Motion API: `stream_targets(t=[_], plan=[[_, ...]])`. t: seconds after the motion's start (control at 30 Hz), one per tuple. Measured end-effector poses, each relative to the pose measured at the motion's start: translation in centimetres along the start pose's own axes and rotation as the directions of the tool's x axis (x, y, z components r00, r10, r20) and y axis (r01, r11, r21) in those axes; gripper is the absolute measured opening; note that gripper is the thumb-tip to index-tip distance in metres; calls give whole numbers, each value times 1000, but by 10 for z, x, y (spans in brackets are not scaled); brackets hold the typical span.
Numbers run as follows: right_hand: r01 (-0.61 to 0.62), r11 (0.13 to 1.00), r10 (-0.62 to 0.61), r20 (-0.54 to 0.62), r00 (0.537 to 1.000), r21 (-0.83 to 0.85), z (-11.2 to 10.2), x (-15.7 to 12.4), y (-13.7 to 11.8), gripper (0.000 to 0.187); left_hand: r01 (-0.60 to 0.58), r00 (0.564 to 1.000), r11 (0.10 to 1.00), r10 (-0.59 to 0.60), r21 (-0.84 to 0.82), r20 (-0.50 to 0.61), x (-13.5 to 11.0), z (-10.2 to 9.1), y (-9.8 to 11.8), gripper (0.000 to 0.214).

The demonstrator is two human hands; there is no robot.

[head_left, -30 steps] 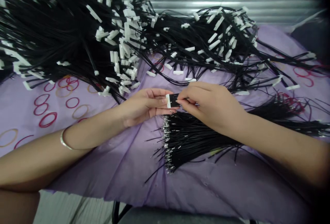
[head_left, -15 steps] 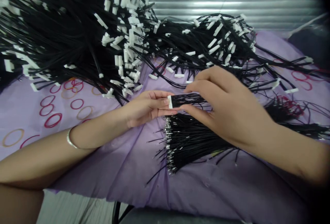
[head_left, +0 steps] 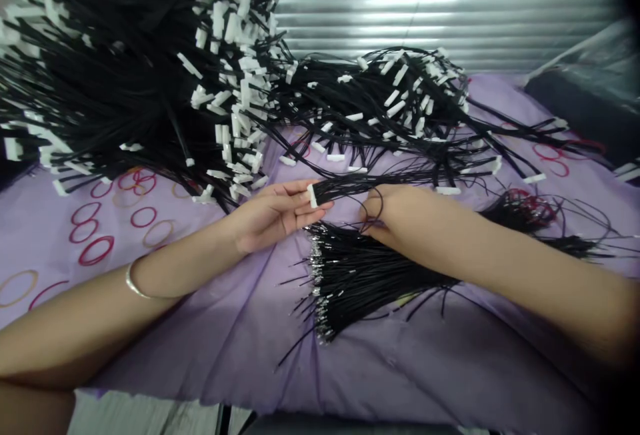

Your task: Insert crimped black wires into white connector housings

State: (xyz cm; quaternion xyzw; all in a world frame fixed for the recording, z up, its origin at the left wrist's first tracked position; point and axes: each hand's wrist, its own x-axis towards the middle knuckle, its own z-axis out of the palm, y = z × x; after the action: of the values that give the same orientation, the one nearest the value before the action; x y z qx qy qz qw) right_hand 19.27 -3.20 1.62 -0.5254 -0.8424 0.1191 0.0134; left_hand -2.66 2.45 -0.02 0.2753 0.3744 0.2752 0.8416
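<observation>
A white plastic connector [head_left: 313, 195] is being pinched at the fingertips of the left hand [head_left: 273, 216], with the fingers pressed together and the connector standing just off their ends. A thin sheaf of black wires [head_left: 350, 185] is being led from the connector toward the right, above the right hand [head_left: 387, 213]. That hand is being kept curled with its fingers turned down, and a loop of thin black wire [head_left: 375, 208] is being crossed over it; whether anything is being pinched by it cannot be told. A metal bangle [head_left: 134, 283] is being worn on the left wrist.

Just below both hands, a fan of black wires [head_left: 365, 281] with small crimped metal terminals [head_left: 317, 281] is being spread over a lilac cloth [head_left: 225, 355] printed with red and gold rings. To the right, a dark bunch of wires [head_left: 520, 211] is being left on the same cloth, with red rings showing beneath it.

Farther off, a large heap of black wires ending in white connectors [head_left: 125, 68] is being piled at the upper left, and a looser spread of the same wires [head_left: 395, 98] is being stretched out beside it. Behind them, a ribbed metal shutter [head_left: 440, 8] is being caught in the light.
</observation>
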Motion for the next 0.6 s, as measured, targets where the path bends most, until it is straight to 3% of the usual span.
stream_targets(t=[0.1, 0.27, 0.4, 0.47, 0.53, 0.6], plan=[[-4, 995, -7, 104, 995, 98, 4, 11, -3, 15, -10, 1000, 1000, 10, 12, 3, 0, 0, -1, 24], [134, 967, -158, 99, 982, 216, -7, 8, 4, 16, -16, 1000, 1000, 17, 10, -24, -1, 1, -2, 21], [10, 986, -23, 76, 997, 164, -26, -6, 19, 14, -20, 998, 999, 21, 29, -60, -2, 3, -2, 21], [-53, 996, 53, 10, 999, 74, -36, -14, 30, 9, -21, 997, 999, 24, 44, -76, -2, 4, -2, 22], [-87, 996, 83, -139, 987, -29, -43, -22, 36, 4, -24, 997, 998, 29, 61, -70, -2, 4, -2, 23], [-147, 984, 103, -350, 931, -101, -48, -29, 34, 12, -32, 998, 997, 35, 77, -46, -2, 4, -2, 23]])
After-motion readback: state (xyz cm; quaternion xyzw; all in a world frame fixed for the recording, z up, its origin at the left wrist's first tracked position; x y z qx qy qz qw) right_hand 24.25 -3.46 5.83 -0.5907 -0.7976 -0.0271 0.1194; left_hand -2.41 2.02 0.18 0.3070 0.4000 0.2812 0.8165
